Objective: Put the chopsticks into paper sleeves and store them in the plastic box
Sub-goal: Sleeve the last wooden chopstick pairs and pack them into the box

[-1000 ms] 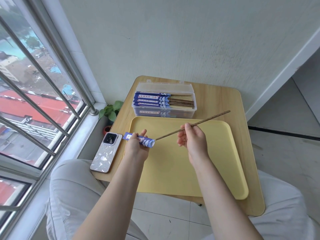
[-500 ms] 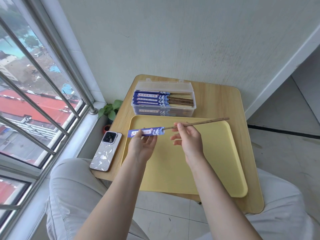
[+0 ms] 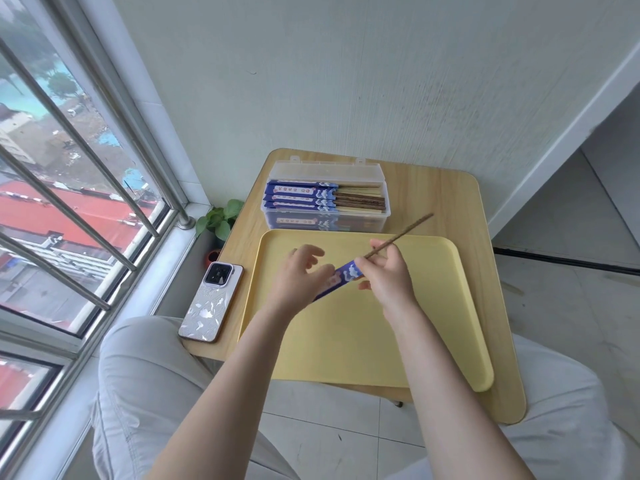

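Note:
My right hand [image 3: 388, 275] pinches a pair of dark brown chopsticks [image 3: 398, 235] just where they enter a blue paper sleeve [image 3: 341, 278]. The pair slants up to the right, above the yellow tray [image 3: 346, 334]. The sleeve's lower end runs behind my left hand [image 3: 299, 278], whose fingers are spread and blurred, beside the sleeve rather than closed on it. The clear plastic box [image 3: 387, 209] stands open behind the tray, holding several sleeved chopsticks with their blue ends to the left.
The tray lies on a small wooden table [image 3: 450, 202] against a white wall. A phone [image 3: 211, 303] rests at the table's left edge. A small potted plant [image 3: 220, 220] sits below the window bars on the left. My knees are under the table's front edge.
The chopsticks slid further into the sleeve. My right hand moved down to the sleeve's mouth and tilted the pair. My left hand opened and shifted off the sleeve.

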